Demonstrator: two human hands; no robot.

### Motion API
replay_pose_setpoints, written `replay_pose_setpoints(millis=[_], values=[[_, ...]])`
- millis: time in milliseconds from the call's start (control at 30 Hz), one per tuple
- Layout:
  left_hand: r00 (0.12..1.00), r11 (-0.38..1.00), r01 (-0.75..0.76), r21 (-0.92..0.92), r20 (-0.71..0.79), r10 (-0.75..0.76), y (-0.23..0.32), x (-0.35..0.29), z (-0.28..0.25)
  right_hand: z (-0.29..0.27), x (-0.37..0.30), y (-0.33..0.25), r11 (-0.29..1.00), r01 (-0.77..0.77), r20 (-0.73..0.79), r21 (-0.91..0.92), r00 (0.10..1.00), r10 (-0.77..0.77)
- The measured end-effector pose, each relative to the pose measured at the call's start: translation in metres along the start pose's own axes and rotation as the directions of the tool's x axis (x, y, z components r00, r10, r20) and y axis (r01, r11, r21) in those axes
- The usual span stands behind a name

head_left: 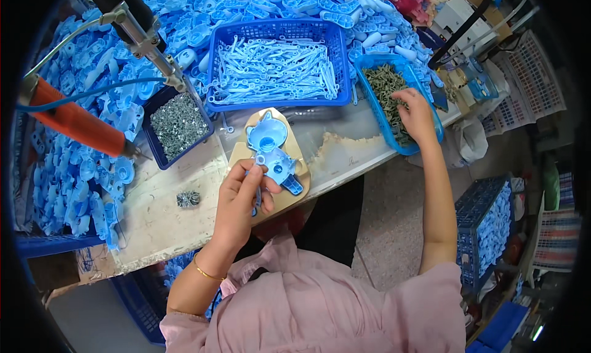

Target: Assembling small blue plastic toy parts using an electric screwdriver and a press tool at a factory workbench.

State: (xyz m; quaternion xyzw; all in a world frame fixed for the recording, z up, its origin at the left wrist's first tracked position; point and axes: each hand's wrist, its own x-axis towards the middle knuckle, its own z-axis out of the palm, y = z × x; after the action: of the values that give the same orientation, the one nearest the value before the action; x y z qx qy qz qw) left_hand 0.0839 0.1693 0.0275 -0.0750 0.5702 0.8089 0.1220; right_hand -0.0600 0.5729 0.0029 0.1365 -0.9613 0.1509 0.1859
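Centre: left hand covers the middle of the ringed blue rod and part of the tan block | upper right: fingertips of right hand among olive-brown pieces, hold unclear | left of centre: metal pieces too small to tell apart | top: blue parts pile cut off | bottom: pink garment cut off

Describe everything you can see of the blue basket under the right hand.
The blue basket is a long tub with rounded corners, plastic by its look. It sits upright on the right of the worktable, holding a heap of grey-green pieces. The right hand reaches in; whether it grips any is unclear.
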Motion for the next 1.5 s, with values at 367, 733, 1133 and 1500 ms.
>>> replay_pose_setpoints(millis=[367,733,1133,1500], values=[[0.974,0.927,-0.219,0.303,0.119,0.191,-0.007,0.0,-0.006,-0.014,0.014,-0.05,0.78,-0.286,0.229,0.557,0.955,0.186],[0.966,0.91,-0.229,0.346,0.198,0.168,-0.008,0.003,0.007,-0.008,-0.006,-0.213,0.346,-0.588,0.67,0.731,0.713,-0.206],[0.951,0.727,-0.299,0.619,0.133,0.278,-0.01,-0.009,-0.001,-0.014,-0.02,-0.229,0.472,-0.543,0.648,0.695,0.756,-0.086],[0.753,0.258,-0.5,0.826,0.268,0.6,0.002,-0.006,-0.03,0.009,-0.009,-0.233,0.556,-0.396,0.58,0.731,0.789,-0.201]])
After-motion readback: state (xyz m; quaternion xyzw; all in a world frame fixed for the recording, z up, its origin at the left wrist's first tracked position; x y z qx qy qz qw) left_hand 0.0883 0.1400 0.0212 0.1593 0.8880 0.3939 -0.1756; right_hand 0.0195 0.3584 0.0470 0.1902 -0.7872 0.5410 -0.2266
